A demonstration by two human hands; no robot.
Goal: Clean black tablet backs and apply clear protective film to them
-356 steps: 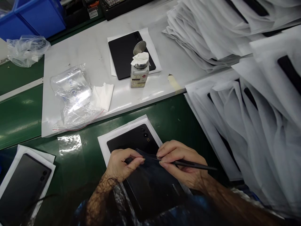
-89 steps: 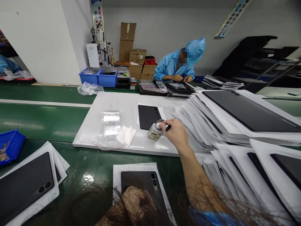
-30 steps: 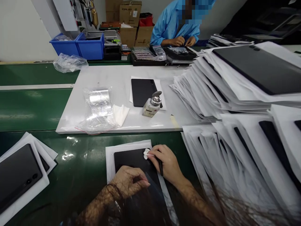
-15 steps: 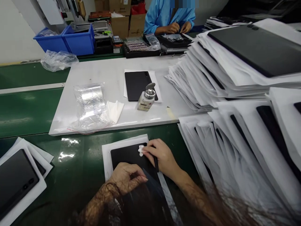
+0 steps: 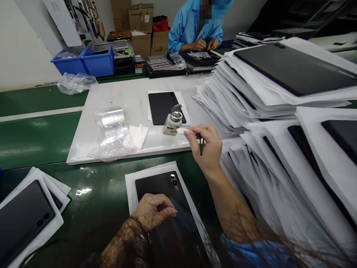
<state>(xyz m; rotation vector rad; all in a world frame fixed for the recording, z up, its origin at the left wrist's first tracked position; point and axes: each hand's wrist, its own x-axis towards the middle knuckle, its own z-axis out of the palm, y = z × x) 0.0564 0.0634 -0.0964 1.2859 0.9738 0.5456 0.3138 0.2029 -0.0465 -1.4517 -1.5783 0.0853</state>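
A dark tablet back panel [image 5: 158,183] with a camera bump lies on a white sheet [image 5: 131,190] directly below me. My left hand [image 5: 154,210] rests over it, thumb and finger pinched on the edge of a clear film [image 5: 182,216] that covers its lower part. Raised to the right of a pump-top bottle [image 5: 169,127] is my right hand [image 5: 208,145], closed on a small white wad [image 5: 182,131], cloth or cotton. A thin black tool [image 5: 201,146] is also tucked in those fingers. The bottle's metal lid is flipped up. Behind it, another dark panel [image 5: 158,109] lies on white paper.
Tall stacks of panels in white sleeves [image 5: 273,171] crowd the right side. At left lie more panels [image 5: 25,219]. A plastic bag with a silvery roll [image 5: 113,130] and a folded white cloth [image 5: 138,136] lie on the white board [image 5: 83,149]. Across the bench sits a person in blue [image 5: 181,29].
My right hand has moved up and forward from the panel's camera corner to beside the bottle, carrying the white wad and black tool. The camera bump is now uncovered. My left hand stays put.
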